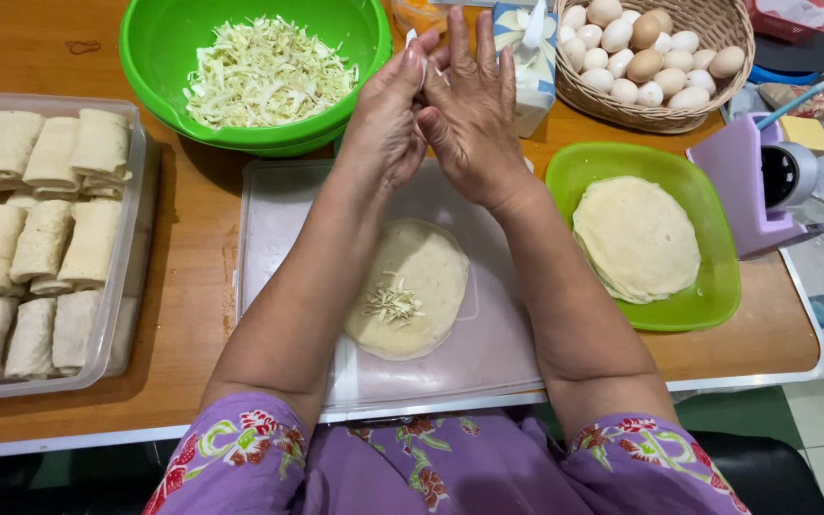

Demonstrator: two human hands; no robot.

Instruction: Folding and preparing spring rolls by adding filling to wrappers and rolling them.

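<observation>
Left hand and right hand pressed together, fingers straight, empty, above wrapper on tray

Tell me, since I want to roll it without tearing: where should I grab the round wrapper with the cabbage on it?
Grip the wrapper at its near edge, coming from your side. It lies flat on the plastic lid, and the shredded cabbage sits toward that edge, so it likely folds over first.

A home kitchen is indicated by a wooden counter laden with shredded cabbage, a basket of eggs, stacked wrappers and finished rolls.
</observation>
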